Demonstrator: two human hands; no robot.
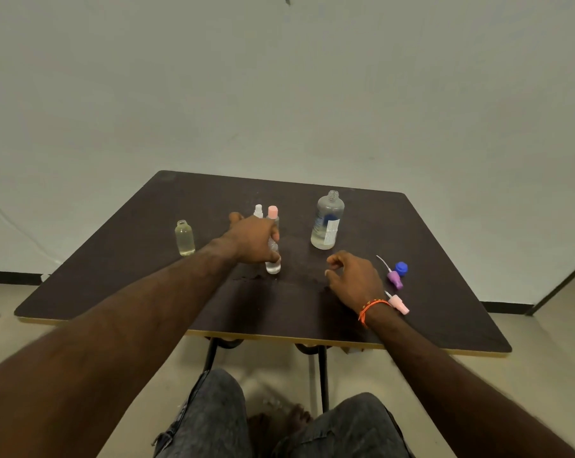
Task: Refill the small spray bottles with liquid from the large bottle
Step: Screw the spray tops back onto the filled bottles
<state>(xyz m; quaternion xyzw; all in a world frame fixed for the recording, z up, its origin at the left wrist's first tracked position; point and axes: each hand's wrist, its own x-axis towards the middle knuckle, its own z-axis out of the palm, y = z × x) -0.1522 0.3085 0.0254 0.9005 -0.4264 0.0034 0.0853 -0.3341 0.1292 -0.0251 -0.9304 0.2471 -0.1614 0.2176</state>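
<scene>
Head view: your left hand is wrapped around a small clear bottle that stands near the middle of the worktop. Whether this bottle has a top on it you cannot tell, because the hand covers its upper part. Just behind that hand stand two more small bottles, one with a pink cap and one with a white cap; both look closed, so they are probably finished.

Your right hand hovers low over the worktop toward the near right edge, fingers loosely curled and holding nothing.

The large bottle stands upright toward the far right, uncapped, with liquid only in its lower part. Its blue cap lies near the right edge, beside a purple spray head. A pink spray head lies closer to the near edge, just beside your right wrist.

Toward the left edge an open bottle stands alone, filled with liquid and lacking a top.

Judging from this, filling seems mostly done. Two loose spray heads remain to be fitted, and the large bottle needs its cap.
</scene>
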